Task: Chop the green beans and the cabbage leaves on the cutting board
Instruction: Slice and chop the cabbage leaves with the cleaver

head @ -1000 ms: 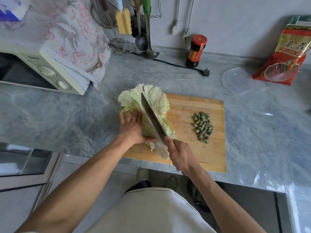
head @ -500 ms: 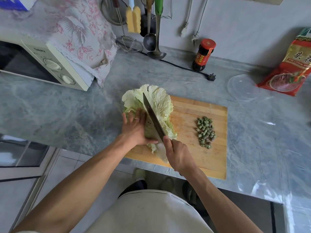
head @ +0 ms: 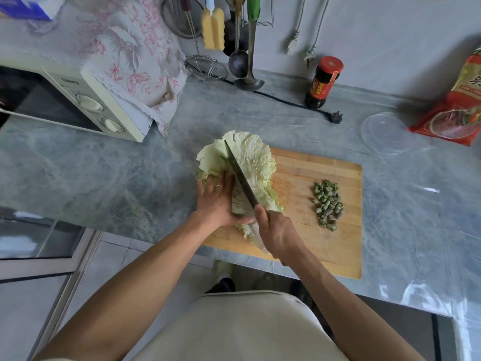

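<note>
On the left part of the wooden cutting board (head: 307,175) lie the cabbage leaves (head: 256,165), stacked lengthwise with their frilly tips hanging past the board's far left corner onto the grey marbled bench (head: 104,173). The left hand (head: 217,201) lies flat on the leaves' left side, fingers spread and pointing away, a ring on one finger; it presses down and grips nothing. Just to its right, the right hand (head: 277,234) is closed around the handle of a cleaver (head: 240,178), index finger reaching up to the blade's heel. The blade runs diagonally along the leaves, touching them, with the left hand's fingers right beside its flat. How deep the edge has sunk cannot be told. Pale stalk ends show between and below the two hands.

Well apart to the right, on the same board, sits a small heap of chopped green beans (head: 328,204). Farther back on the bench stand a microwave (head: 78,100) under a flowered cloth (head: 135,53), a dark sauce bottle (head: 324,82), a clear plastic lid (head: 385,132) and a red packet (head: 458,108).
</note>
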### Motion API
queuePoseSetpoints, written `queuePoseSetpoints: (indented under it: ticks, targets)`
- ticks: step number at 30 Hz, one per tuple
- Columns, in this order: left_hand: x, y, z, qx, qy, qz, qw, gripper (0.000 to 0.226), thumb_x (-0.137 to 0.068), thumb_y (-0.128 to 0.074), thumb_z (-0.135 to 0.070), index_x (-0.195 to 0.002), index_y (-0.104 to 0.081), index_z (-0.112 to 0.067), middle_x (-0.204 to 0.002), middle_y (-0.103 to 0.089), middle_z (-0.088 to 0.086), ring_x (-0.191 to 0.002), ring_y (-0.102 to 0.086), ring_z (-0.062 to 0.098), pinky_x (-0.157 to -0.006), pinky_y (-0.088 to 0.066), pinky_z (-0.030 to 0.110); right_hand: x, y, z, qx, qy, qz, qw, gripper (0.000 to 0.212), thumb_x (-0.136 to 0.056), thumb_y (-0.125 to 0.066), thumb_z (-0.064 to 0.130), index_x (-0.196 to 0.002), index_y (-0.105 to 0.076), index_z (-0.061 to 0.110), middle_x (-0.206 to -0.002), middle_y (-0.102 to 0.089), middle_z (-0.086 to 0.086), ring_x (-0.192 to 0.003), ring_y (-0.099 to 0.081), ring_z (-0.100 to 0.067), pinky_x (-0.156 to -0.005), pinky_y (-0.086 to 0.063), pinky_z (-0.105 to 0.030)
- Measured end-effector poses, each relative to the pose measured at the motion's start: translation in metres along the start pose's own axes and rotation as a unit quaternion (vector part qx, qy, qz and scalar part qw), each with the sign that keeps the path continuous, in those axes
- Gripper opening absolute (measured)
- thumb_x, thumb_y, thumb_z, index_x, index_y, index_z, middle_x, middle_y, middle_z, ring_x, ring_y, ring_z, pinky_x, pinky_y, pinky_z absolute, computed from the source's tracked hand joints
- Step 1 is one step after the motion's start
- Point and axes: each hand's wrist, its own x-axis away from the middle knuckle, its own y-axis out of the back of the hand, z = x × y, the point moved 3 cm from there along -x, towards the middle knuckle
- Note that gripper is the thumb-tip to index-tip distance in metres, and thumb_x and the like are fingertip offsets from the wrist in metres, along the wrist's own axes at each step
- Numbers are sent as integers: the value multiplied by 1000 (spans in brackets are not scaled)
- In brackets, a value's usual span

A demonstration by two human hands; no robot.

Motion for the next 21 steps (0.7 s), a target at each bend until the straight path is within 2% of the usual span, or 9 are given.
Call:
queuePoseSetpoints:
  ticks: [2,5,9,13,14,16,17,19,21]
  targets:
    - [0,-1,1,-4,2,3,1000,142,-59,-51,-95,-157,15,-16,-165,17,10,-150,0,43,-118,-3,64,7,2,-3,7,-6,15,1000,48,-107,-23,43,-82,-46,10,-67,-51,-11,-64,-56,-35,-54,-45,-41]
    - [0,0,0,-5,3,13,1000,143,-59,-51,-95,-156,17,-14,-164,19,10,-150,3,43,-118,-1,64,10,1,-14,14,-49,17,999,54,-103,-21,52,-81,-49,11,-65,-51,-5,-65,-52,-28,-46,-38,-23]
    - [1,5,-2,-5,11,23,1000,143,-59,-52,-95,-156,16,-16,-165,17,10,-150,3,43,-118,-3,63,2,6,-6,-7,-9,0,1000,56,-106,-27,49,-71,-44,8,-67,-53,-15,-53,-52,-29,-32,-35,-19]
    - [7,14,-4,-24,4,20,1000,140,-62,-57,-91,-156,13,-14,-165,10,14,-149,0,45,-118,-9,61,7,4,-9,-5,-11,-12,1000,58,-104,-28,54,-68,-42,11,-63,-51,-9,-48,-49,-22,-31,-34,-19]
    - [9,17,-3,-18,5,7,1000,137,-65,-59,-87,-156,11,-14,-165,6,14,-149,-1,46,-118,-11,60,10,4,-10,-8,-13,-17,1000,59,-103,-28,56,-68,-42,10,-63,-50,-8,-49,-48,-21,-35,-37,-22]
    - [14,28,-2,-9,14,-41,999,121,-73,-62,-79,-157,-3,-14,-165,-6,14,-148,-7,44,-118,-18,57,16,5,-12,-18,-8,-33,999,63,-100,-27,61,-68,-41,9,-62,-48,-7,-51,-45,-20,-53,-46,-40]
    - [17,35,-1,-10,18,-77,997,108,-78,-61,-74,-155,-15,-13,-164,-15,14,-147,-14,42,-116,-22,54,18,7,-11,-26,-5,-40,999,65,-98,-26,63,-68,-41,8,-61,-48,-6,-52,-43,-19,-57,-46,-44]
    - [21,48,3,-8,15,-177,984,77,-86,-62,-61,-143,-43,-13,-152,-41,11,-138,-34,34,-108,-33,46,18,12,-8,-45,4,-53,998,71,-96,-26,66,-70,-45,3,-61,-50,-8,-51,-45,-20,-56,-46,-43]
    - [20,62,7,21,-1,-268,963,50,-88,-65,-45,-126,-61,-13,-129,-63,7,-119,-51,27,-96,-42,39,12,16,-2,-66,9,-61,996,75,-98,-28,64,-76,-50,-4,-62,-53,-11,-50,-47,-20,-50,-46,-40]
